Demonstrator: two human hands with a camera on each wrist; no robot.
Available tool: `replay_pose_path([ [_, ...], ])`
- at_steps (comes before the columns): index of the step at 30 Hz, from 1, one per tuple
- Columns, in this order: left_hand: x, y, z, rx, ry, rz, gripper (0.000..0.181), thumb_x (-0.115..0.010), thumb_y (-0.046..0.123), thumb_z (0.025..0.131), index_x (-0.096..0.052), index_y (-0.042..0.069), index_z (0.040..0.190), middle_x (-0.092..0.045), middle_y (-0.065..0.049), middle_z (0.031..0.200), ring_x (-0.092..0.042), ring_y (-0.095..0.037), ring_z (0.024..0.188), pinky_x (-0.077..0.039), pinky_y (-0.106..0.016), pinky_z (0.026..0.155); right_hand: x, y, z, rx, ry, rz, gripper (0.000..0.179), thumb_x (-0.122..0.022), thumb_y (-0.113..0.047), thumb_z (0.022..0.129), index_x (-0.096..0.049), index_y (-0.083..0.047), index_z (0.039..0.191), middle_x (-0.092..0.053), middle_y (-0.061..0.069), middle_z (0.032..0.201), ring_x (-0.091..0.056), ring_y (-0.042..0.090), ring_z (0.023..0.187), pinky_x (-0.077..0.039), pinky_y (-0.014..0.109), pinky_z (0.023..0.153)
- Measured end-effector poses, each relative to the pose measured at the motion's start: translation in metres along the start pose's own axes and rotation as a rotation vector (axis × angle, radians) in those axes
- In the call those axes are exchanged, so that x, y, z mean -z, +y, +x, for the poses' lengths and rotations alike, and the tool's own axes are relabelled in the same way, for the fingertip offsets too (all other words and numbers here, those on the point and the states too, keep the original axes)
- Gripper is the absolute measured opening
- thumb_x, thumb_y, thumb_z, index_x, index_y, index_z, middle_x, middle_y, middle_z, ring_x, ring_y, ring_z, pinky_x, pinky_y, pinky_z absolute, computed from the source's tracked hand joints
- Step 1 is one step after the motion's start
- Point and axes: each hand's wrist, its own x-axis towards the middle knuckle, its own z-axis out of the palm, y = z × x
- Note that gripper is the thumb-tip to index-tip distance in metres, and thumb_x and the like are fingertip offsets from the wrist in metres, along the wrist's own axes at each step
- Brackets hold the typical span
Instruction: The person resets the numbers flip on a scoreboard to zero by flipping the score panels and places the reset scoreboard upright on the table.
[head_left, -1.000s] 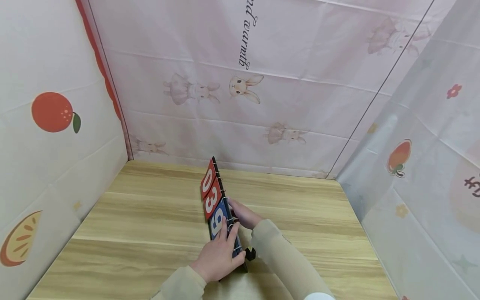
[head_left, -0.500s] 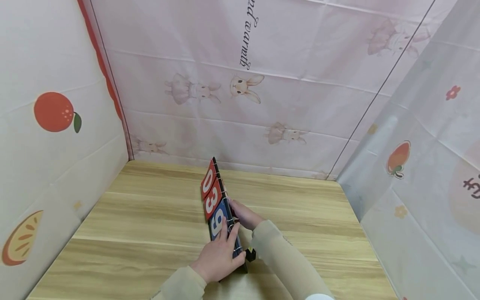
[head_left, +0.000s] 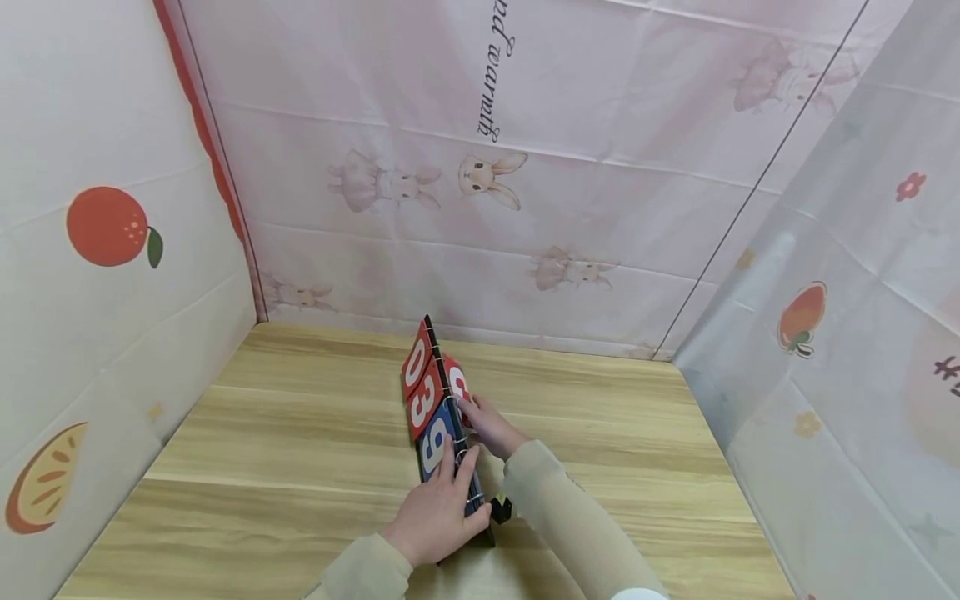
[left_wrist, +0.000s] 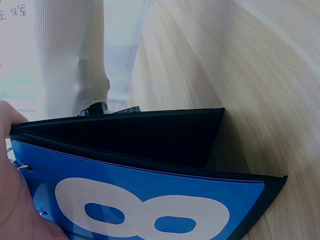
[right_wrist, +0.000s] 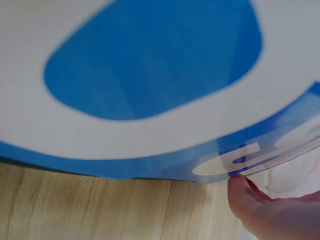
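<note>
A tent-shaped flip scoreboard [head_left: 430, 421] with ring-bound number cards stands on the table, its ridge running away from me. Its left face shows a red 0, a red 3 and a blue 9 card [head_left: 437, 442]. My left hand [head_left: 438, 512] grips the near end over the ridge, beside a blue 8 card [left_wrist: 140, 200] in the left wrist view. On the right face my right hand [head_left: 491, 427] pinches a red card [head_left: 454, 375] with a partly hidden white digit. The right wrist view has large blue-and-white cards [right_wrist: 150, 60] close up and fingers at a card's lower edge.
The wood-grain table [head_left: 300, 433] lies under the scoreboard. A pink printed curtain [head_left: 600, 125] stands behind it, with printed sheets to the left and right. A small black object [head_left: 501, 508] sits by the scoreboard's near right side, partly hidden.
On the right face, a red card with a white digit has come up into view beside the ridge at my right fingers. The left hand and the scoreboard have stayed in place.
</note>
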Motion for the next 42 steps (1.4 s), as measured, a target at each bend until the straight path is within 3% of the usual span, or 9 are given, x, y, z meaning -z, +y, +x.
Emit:
replay_pose_path([
  [4, 0.002, -0.002, 0.002, 0.006, -0.015, -0.013, 0.078, -0.048, 0.053, 0.089, -0.023, 0.008, 0.147, -0.012, -0.035, 0.147, -0.037, -0.044, 0.125, -0.050, -0.052, 0.074, -0.001, 0.000, 0.002, 0.006, 0.079, 0.032, 0.076, -0.051, -0.055, 0.089, -0.028, -0.006, 0.143, -0.057, 0.013, 0.119, -0.053, 0.030, 0.108, -0.039, 0.050, 0.094],
  [9, 0.004, -0.005, 0.004, 0.020, -0.045, -0.032, 0.078, -0.048, 0.054, 0.089, -0.023, 0.009, 0.147, -0.010, -0.033, 0.148, -0.037, -0.044, 0.126, -0.049, -0.053, 0.076, 0.000, -0.001, 0.006, 0.039, 0.193, 0.153, 0.078, -0.063, -0.048, 0.085, -0.032, -0.002, 0.139, -0.051, 0.016, 0.127, -0.051, 0.032, 0.113, -0.037, 0.049, 0.097],
  [17, 0.002, -0.004, 0.004, 0.032, -0.045, -0.030, 0.078, -0.046, 0.056, 0.089, -0.022, 0.010, 0.148, -0.010, -0.032, 0.148, -0.035, -0.043, 0.127, -0.048, -0.054, 0.078, 0.004, -0.013, 0.004, 0.122, 0.237, 0.443, 0.069, -0.067, -0.025, 0.086, -0.030, -0.004, 0.141, -0.048, 0.016, 0.132, -0.050, 0.027, 0.119, -0.036, 0.040, 0.100],
  [20, 0.001, -0.003, 0.003, 0.033, -0.041, -0.030, 0.078, -0.045, 0.056, 0.089, -0.022, 0.010, 0.148, -0.009, -0.032, 0.148, -0.035, -0.043, 0.127, -0.048, -0.053, 0.079, 0.005, -0.017, 0.003, 0.147, 0.244, 0.584, 0.060, -0.063, -0.012, 0.090, -0.029, -0.004, 0.138, -0.050, 0.016, 0.127, -0.057, 0.020, 0.107, -0.038, 0.036, 0.099],
  [24, -0.001, 0.001, 0.001, 0.038, -0.036, -0.026, 0.078, -0.045, 0.056, 0.089, -0.022, 0.011, 0.148, -0.010, -0.032, 0.148, -0.036, -0.043, 0.126, -0.048, -0.052, 0.078, 0.006, -0.020, -0.001, 0.142, 0.281, 0.695, 0.054, -0.061, -0.006, 0.089, -0.029, -0.005, 0.133, -0.050, 0.015, 0.122, -0.058, 0.013, 0.088, -0.047, 0.026, 0.086],
  [27, -0.001, 0.004, -0.001, 0.040, -0.039, -0.032, 0.078, -0.046, 0.056, 0.089, -0.022, 0.010, 0.148, -0.010, -0.032, 0.148, -0.040, -0.043, 0.124, -0.049, -0.051, 0.076, 0.006, -0.022, -0.002, 0.160, 0.322, 0.725, 0.055, -0.062, -0.006, 0.089, -0.027, -0.006, 0.132, -0.049, 0.016, 0.122, -0.060, 0.012, 0.085, -0.050, 0.021, 0.076],
  [32, 0.001, 0.005, -0.003, 0.041, -0.046, -0.043, 0.079, -0.046, 0.056, 0.089, -0.023, 0.009, 0.148, -0.010, -0.032, 0.148, -0.043, -0.042, 0.122, -0.050, -0.051, 0.075, 0.003, -0.024, -0.001, 0.233, 0.387, 0.735, 0.053, -0.062, -0.003, 0.088, -0.026, -0.005, 0.126, -0.053, 0.014, 0.116, -0.062, 0.012, 0.081, -0.051, 0.022, 0.072],
  [37, 0.001, 0.005, -0.002, 0.045, -0.042, -0.042, 0.078, -0.046, 0.055, 0.089, -0.023, 0.010, 0.148, -0.010, -0.031, 0.149, -0.043, -0.042, 0.121, -0.049, -0.052, 0.077, 0.002, -0.026, 0.000, 0.255, 0.383, 0.744, 0.049, -0.062, -0.004, 0.088, -0.029, -0.005, 0.124, -0.058, 0.012, 0.111, -0.063, 0.012, 0.080, -0.051, 0.023, 0.071],
  [42, 0.002, 0.005, -0.003, 0.037, -0.037, -0.040, 0.079, -0.047, 0.055, 0.089, -0.022, 0.009, 0.148, -0.010, -0.032, 0.148, -0.046, -0.042, 0.119, -0.050, -0.051, 0.076, 0.003, -0.027, -0.002, 0.274, 0.332, 0.718, 0.049, -0.060, -0.007, 0.090, -0.035, -0.006, 0.132, -0.062, 0.007, 0.104, -0.063, 0.010, 0.080, -0.051, 0.022, 0.072],
])
